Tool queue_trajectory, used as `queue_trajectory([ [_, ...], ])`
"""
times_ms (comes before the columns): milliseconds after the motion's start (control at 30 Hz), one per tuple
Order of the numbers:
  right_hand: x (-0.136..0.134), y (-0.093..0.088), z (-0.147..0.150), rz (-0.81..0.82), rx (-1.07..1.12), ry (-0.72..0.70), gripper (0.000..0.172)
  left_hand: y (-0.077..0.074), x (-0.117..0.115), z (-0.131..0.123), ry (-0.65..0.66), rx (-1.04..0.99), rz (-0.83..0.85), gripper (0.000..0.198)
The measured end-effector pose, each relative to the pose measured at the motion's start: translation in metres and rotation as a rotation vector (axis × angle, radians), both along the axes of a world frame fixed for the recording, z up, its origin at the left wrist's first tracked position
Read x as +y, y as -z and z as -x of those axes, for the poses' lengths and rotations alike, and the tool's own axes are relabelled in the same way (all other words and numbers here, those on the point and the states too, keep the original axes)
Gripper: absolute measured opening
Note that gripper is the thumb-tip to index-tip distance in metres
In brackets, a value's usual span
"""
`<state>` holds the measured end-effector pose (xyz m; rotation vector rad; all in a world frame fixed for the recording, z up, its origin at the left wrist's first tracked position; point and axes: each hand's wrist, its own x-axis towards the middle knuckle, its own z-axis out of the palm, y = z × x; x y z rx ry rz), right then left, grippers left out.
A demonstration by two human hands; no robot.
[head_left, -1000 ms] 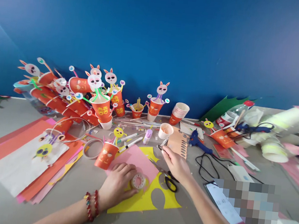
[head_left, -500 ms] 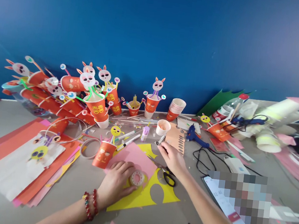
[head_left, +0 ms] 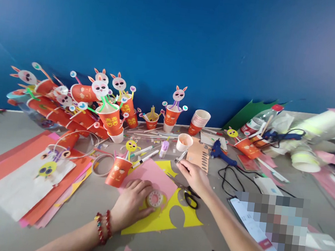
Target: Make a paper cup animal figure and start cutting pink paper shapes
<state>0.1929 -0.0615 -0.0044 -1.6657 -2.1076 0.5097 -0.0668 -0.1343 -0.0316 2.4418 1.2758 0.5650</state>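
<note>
My left hand point(head_left: 136, 202) lies with fingers spread on the pink sheet point(head_left: 149, 174) and yellow sheet point(head_left: 156, 221), its thumb and fingertips beside a round clear item with a pink centre point(head_left: 155, 198). Farther right, my right hand point(head_left: 193, 176) pinches something small and pale point(head_left: 181, 156) just in front of the white paper cup point(head_left: 184, 142). Black-handled scissors point(head_left: 191, 198) lie partly below my right wrist. An orange cup with a yellow bunny face point(head_left: 118, 171) stands beyond my left hand. The peach sheet with cut-out holes point(head_left: 197, 151) is behind my right hand.
Orange cups with bunny faces point(head_left: 109, 117) crowd the back left. Coloured paper point(head_left: 29, 174) and a tape roll point(head_left: 102, 164) lie at the left. A blue glue gun point(head_left: 221, 152), its black cable, a phone point(head_left: 252, 228) and a bottle point(head_left: 259, 120) are at the right.
The whole view has shifted slightly. My right hand stays near the white cup, with the pale item tilted a little differently; my left hand remains flat in the same place.
</note>
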Motion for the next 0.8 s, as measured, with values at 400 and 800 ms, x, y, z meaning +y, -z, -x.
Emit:
queue_trajectory([
  [400, -0.032, -0.006, 0.015, 0.077, 0.1, -0.151, 0.006, -0.002, -0.003, 0.0, 0.021, -0.015, -0.023, 0.048],
  [800, -0.04, -0.007, 0.016, 0.158, 0.145, -0.215, 0.016, -0.005, -0.003, 0.004, 0.02, -0.045, -0.047, 0.054],
])
